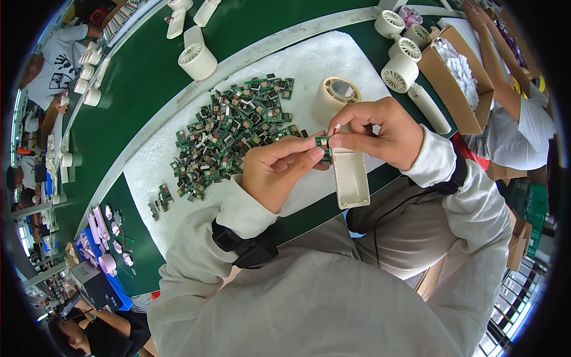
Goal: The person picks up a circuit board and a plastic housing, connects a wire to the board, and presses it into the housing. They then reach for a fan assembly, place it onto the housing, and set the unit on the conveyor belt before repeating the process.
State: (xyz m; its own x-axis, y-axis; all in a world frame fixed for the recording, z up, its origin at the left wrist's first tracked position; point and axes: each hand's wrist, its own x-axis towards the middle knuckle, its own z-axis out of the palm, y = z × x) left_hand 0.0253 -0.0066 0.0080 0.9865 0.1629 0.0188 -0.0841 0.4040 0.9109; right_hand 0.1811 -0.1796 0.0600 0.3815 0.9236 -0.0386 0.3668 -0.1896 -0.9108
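Between the thumb and fingers of my left hand (276, 169) is a small green circuit board (322, 141). My right hand (380, 134) is closed in a pinch right beside the board; a tiny pale tip shows at its fingers, too small to name. Below both hands lies the open, hollow handle (352, 181) of a cream handheld fan. Its round head (338, 95) rests beyond my fingers, and my right hand hides the part between. A large heap of green circuit boards (232, 134) spreads to the left on a white foam sheet (151, 181).
Cream fan bodies (197, 59) stand beyond a curved pale rail (238, 56). More fans (399, 71) and a cardboard box (467, 113) of white pieces sit at the right, near another person's arm (499, 83). Pink fan parts (101, 229) lie at the left.
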